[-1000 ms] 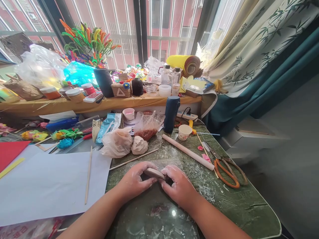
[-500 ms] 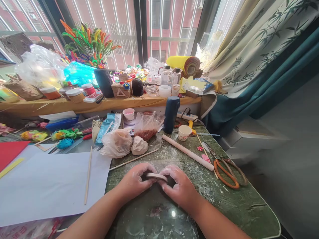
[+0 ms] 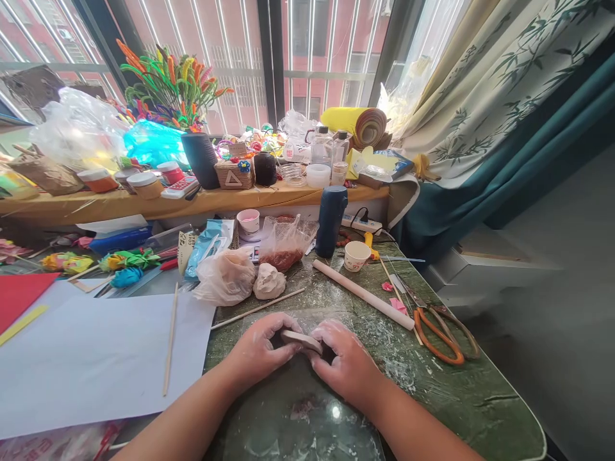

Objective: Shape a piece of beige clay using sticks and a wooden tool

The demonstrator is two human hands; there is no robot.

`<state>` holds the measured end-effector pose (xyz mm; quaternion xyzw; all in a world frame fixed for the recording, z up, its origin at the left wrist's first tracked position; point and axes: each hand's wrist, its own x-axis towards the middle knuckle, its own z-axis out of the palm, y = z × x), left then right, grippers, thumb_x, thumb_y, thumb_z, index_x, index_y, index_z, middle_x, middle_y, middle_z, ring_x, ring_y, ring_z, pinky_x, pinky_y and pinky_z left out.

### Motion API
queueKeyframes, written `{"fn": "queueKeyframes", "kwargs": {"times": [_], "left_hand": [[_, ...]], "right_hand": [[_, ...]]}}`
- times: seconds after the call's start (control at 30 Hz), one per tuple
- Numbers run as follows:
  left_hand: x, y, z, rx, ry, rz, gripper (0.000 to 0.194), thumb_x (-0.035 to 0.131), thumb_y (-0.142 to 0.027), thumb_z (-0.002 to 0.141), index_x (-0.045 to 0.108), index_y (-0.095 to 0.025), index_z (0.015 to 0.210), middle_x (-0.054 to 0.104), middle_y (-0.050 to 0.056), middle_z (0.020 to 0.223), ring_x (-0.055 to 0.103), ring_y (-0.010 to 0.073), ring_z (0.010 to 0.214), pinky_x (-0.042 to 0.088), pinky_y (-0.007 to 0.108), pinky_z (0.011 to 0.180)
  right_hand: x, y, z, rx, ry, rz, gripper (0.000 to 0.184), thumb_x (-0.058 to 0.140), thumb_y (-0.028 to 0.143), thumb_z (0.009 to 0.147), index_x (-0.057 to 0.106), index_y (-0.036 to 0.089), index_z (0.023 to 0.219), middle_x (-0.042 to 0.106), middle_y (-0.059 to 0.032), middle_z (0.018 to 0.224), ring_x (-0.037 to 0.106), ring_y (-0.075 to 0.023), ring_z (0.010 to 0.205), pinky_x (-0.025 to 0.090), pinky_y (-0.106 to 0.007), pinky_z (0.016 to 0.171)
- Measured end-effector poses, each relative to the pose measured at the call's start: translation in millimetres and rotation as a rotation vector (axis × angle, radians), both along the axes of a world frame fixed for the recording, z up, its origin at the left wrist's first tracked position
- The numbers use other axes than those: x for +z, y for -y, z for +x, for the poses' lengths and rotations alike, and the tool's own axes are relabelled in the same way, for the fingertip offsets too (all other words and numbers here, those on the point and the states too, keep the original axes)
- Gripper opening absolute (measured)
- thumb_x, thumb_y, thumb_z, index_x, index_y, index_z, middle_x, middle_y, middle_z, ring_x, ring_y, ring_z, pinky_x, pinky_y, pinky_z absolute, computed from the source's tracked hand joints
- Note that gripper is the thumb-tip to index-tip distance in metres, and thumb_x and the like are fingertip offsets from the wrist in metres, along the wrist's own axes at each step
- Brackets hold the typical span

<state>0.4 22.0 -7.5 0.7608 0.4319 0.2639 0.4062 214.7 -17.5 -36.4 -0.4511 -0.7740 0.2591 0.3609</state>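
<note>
A flat, pale disc of clay (image 3: pixel 302 340) is pinched at its two ends between my hands, just above the table. My left hand (image 3: pixel 264 346) is closed on its left end, thumb below and fingers above. At the other end, my right hand (image 3: pixel 343 358) grips it with thumb and curled fingers. White powder or clay smears both hands. Beyond them lie a lump of white clay (image 3: pixel 269 282), a thin wooden stick (image 3: pixel 258 308) and a pale rolling pin (image 3: pixel 362 294). Beneath my hands is a clear sheet (image 3: pixel 298 410) with white smudges.
Orange-handled scissors (image 3: pixel 439 339) lie at the right. A paper cup (image 3: pixel 357 256), dark blue bottle (image 3: pixel 330 221) and plastic bags (image 3: pixel 225 276) stand behind. White paper (image 3: pixel 96 358) with another stick (image 3: pixel 170 339) covers the left. Jars and craft supplies crowd the windowsill (image 3: pixel 278 196).
The clay disc has tilted slightly, its right end lower and its broad face showing a little more. My right fingers have shifted slightly along it. Both hands keep hold.
</note>
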Motion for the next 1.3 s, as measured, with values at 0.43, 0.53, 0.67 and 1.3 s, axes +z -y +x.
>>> {"fn": "queueKeyframes", "kwargs": {"times": [0.43,0.53,0.67,1.3], "left_hand": [[-0.2,0.7,-0.9,-0.003,0.007,0.010,0.016,0.066,-0.018,0.080,0.071,-0.021,0.095,0.074,0.001,0.093,0.067,0.0208,0.086,0.048,0.029,0.079],[-0.2,0.8,-0.9,-0.004,-0.007,0.011,0.015,0.066,-0.019,0.079,0.070,-0.021,0.093,0.073,0.002,0.092,0.066,0.0210,0.085,0.048,0.029,0.078],[0.4,0.0,0.3,0.013,-0.023,-0.003,0.015,0.064,-0.018,0.079,0.070,-0.020,0.092,0.073,0.003,0.092,0.065,0.0214,0.085,0.048,0.029,0.077],[2.7,-2.7,-2.0,-0.017,0.122,0.018,0.010,0.067,-0.022,0.083,0.077,-0.020,0.088,0.077,0.005,0.090,0.070,0.0220,0.086,0.052,0.031,0.082]], "right_hand": [[-0.4,-0.7,0.6,-0.011,-0.013,-0.068,0.006,0.063,0.017,0.089,0.061,0.023,0.088,0.061,-0.0007,0.085,0.057,-0.0197,0.082,0.043,-0.031,0.076],[-1.8,-2.4,0.3,-0.030,0.051,-0.096,0.012,0.062,0.018,0.090,0.057,0.022,0.080,0.059,-0.0006,0.081,0.055,-0.0198,0.079,0.042,-0.031,0.074],[-2.2,-2.8,0.2,-0.031,0.061,-0.108,0.014,0.061,0.021,0.093,0.057,0.022,0.079,0.059,-0.0012,0.082,0.056,-0.0202,0.081,0.043,-0.032,0.076],[9.6,0.7,8.8,0.005,-0.264,0.080,0.013,0.067,0.023,0.094,0.070,0.026,0.106,0.070,-0.0051,0.097,0.066,-0.0217,0.094,0.053,-0.035,0.085]]}}
